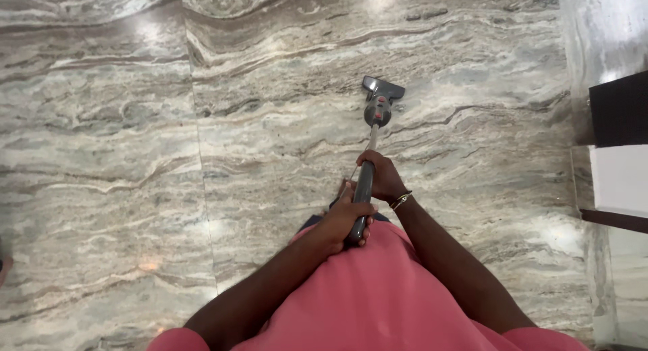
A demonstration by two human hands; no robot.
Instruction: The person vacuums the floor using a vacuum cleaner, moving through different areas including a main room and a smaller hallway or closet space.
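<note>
Marble floor (121, 162), grey-and-cream veined, glossy, fills nearly the whole view; a tile seam runs near-to-far left of centre. Light glare spots scattered over it.

Far right edge: dark furniture piece (619, 108) with a white panel (619, 179) below it, standing against the floor's right side. What it is cannot be told.

Near centre: person's pink shirt (378, 297), both forearms reaching out over it.

Floor-cleaning tool (370, 162): long grey pole slanting away from the body, its flat dark head (382, 89) resting on the marble at far centre. Pole angled so the head sits flat while the person stands upright.

Right hand (381, 177) higher up the pole, grip closed fully round it, a thin bracelet (401, 200) at the wrist. Left hand (345, 223) nearer the body, grip wrapped tight round the pole's near end. Two stacked holds probably give steering and push.

No containers in view.
</note>
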